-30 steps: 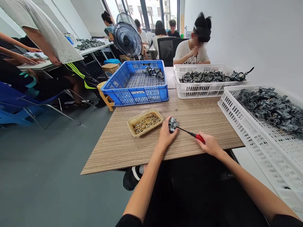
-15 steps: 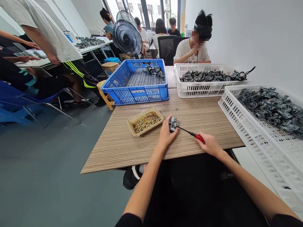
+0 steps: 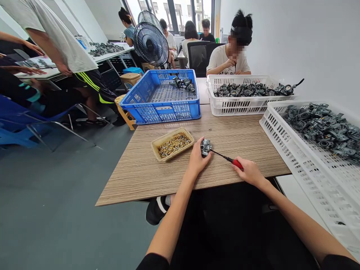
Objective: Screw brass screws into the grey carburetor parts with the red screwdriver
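Note:
A small grey metal carburetor (image 3: 206,146) is on the wooden table, gripped from its left side by my left hand (image 3: 197,157). My right hand (image 3: 248,171) is closed around the red handle of a screwdriver (image 3: 235,162). The dark shaft points left, and its tip meets the right side of the carburetor; the exact contact point is too small to make out. Left of my left hand stands a beige tray (image 3: 172,144) holding many brass-coloured screws (image 3: 174,145).
Behind the tray is a blue crate (image 3: 165,111) with a few carburetors. White crates, one at the back (image 3: 239,108) and one at the right (image 3: 298,150), hold piles of carburetors. A person (image 3: 229,62) sits across the table; a fan (image 3: 151,44) stands beyond.
My hands, the carburetor and the screwdriver stay in nearly the same place. At the far left, another person's hands have shifted slightly.

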A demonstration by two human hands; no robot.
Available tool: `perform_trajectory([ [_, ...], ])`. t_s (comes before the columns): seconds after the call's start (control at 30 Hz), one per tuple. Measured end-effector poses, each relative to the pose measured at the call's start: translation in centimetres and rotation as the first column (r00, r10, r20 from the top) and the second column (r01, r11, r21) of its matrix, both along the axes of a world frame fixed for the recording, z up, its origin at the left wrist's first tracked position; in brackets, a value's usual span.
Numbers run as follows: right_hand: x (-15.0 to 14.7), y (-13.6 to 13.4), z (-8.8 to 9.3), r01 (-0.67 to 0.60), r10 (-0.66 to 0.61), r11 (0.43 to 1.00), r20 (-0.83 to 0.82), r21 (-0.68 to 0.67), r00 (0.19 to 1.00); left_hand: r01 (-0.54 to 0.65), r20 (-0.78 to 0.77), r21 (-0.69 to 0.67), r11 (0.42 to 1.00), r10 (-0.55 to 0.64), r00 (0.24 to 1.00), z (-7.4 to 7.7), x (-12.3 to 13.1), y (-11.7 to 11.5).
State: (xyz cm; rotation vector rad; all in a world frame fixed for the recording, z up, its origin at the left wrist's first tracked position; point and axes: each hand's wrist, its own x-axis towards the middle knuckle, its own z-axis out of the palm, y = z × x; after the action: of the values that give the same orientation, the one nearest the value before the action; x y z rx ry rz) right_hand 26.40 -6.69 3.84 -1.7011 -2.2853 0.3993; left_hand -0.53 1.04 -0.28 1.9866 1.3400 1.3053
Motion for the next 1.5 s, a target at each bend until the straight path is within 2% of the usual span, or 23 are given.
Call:
perform_trajectory([
  [1.5,-0.15,-0.23,0.21,-0.014,0.014,1.000,0.020,0.000,1.000,0.006,0.006,-0.043,0.999,-0.006,1.000,0.64,-0.04,-0.28],
])
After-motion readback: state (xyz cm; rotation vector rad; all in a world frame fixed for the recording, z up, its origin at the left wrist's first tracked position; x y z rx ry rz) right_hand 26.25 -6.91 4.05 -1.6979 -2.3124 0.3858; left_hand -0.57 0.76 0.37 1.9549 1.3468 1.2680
